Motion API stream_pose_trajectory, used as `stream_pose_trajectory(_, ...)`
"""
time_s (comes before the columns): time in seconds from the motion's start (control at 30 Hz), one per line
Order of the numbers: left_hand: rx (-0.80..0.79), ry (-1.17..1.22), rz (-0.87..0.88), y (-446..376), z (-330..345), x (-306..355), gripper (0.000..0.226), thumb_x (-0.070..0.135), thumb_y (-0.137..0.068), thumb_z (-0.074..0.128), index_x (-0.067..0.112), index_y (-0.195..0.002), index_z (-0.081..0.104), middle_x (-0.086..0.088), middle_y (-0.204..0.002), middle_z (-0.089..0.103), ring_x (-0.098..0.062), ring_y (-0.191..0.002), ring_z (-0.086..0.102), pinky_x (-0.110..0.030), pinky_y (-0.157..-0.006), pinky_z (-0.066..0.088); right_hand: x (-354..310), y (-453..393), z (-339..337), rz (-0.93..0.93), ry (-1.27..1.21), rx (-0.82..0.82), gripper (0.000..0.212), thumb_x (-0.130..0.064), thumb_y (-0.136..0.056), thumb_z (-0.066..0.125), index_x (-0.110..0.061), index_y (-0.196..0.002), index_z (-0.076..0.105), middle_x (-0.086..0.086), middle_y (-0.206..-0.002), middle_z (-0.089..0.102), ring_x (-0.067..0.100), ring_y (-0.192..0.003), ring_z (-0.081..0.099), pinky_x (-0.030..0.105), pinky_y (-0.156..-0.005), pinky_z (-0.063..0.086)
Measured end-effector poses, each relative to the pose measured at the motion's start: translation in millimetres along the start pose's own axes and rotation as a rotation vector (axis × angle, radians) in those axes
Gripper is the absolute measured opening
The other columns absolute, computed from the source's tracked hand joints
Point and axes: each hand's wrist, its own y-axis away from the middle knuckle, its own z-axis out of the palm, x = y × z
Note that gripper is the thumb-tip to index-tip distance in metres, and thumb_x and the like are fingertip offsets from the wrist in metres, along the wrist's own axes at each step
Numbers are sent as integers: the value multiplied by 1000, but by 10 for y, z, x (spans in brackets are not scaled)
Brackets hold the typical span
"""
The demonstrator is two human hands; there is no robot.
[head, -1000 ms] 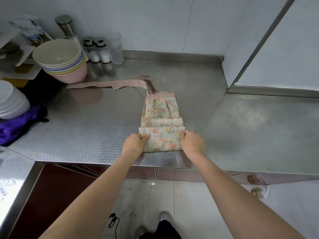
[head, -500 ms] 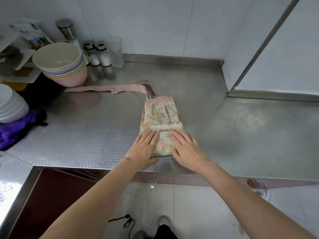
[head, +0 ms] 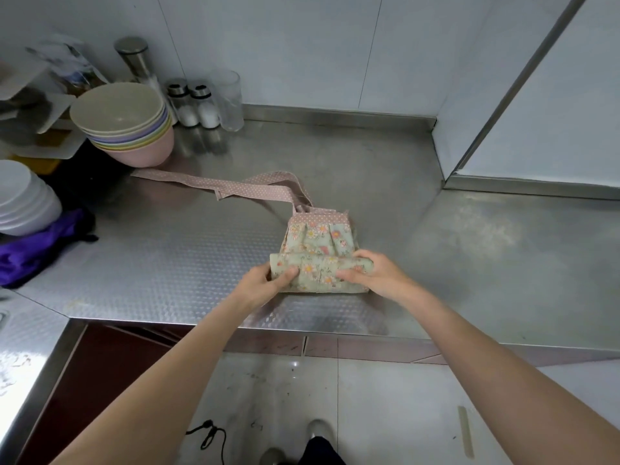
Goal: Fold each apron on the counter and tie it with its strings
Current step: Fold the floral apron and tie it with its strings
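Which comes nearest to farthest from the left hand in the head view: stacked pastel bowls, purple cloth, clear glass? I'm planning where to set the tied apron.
From the left hand, which grips the apron roll:
1. Purple cloth, far left on the counter, beside the white bowls.
2. Stacked pastel bowls, back left.
3. Clear glass, at the back wall, right of the shakers.
The first two are close.

Bare counter right; bowls left.

Both hands grip the rolled near end of the floral apron on the steel counter, the left hand at one end, the right hand at the other, its dotted strings trailing beyond them toward stacked bowls.
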Motion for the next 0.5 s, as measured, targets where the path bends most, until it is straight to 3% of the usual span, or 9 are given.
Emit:
stream_pose_trajectory(0.1,119,6,-72,-77,65,68,55,53,-89,48,9,-120,55,-5,-116,61,-24,-108,57,-31,-95,43,-50,-50,81,48,4,102,79,-53,-74,68,-13,-138,43,4,-144,43,22,-129,43,34,-105,34)
stream_pose_trajectory(0.2,266,-158,-67,-136,169,184,51,47,-93,45,6,-124,42,-14,-120,57,-30,-109,55,-36,-90,42,-82,-75,169,36,37,169,77,-47,-80,67,-7,-141,39,7,-146,42,22,-133,41,30,-106,32)
stream_pose_trajectory(0.3,474,-814,252,-112,188,264,43,29,-94,48,9,-131,36,-14,-129,44,-32,-116,44,-38,-94,38,-110,-90,215,53,81,216,73,-45,-79,69,-7,-137,44,9,-142,45,26,-132,42,33,-105,33)
stream_pose_trajectory(0.37,415,-1091,631,-122,217,191,48,14,-85,56,11,-131,44,-11,-129,47,-32,-117,47,-40,-96,42,-144,-50,220,39,248,333,61,-44,-80,68,-8,-126,50,11,-132,46,30,-123,44,37,-100,39)
stream_pose_trajectory(0.4,359,-1133,756,-123,253,124,51,16,-82,56,9,-131,47,-12,-129,50,-34,-118,50,-42,-98,43,-161,-19,229,-55,413,433,53,-38,-82,68,-7,-122,51,12,-127,45,31,-117,45,38,-96,42)
stream_pose_trajectory(0.43,313,-1164,798,-116,285,68,57,23,-83,50,7,-136,43,-12,-135,48,-35,-124,47,-43,-104,38,-166,2,246,-206,597,524,46,-26,-82,70,-4,-120,53,13,-125,46,32,-112,47,40,-95,44)
stream_pose_trajectory(0.5,159,-1271,635,-122,312,12,73,36,-90,39,6,-149,8,-9,-156,12,-30,-144,12,-41,-117,9,-128,26,290,-461,862,502,55,-6,-77,68,2,-129,49,18,-136,45,34,-122,45,45,-106,38)
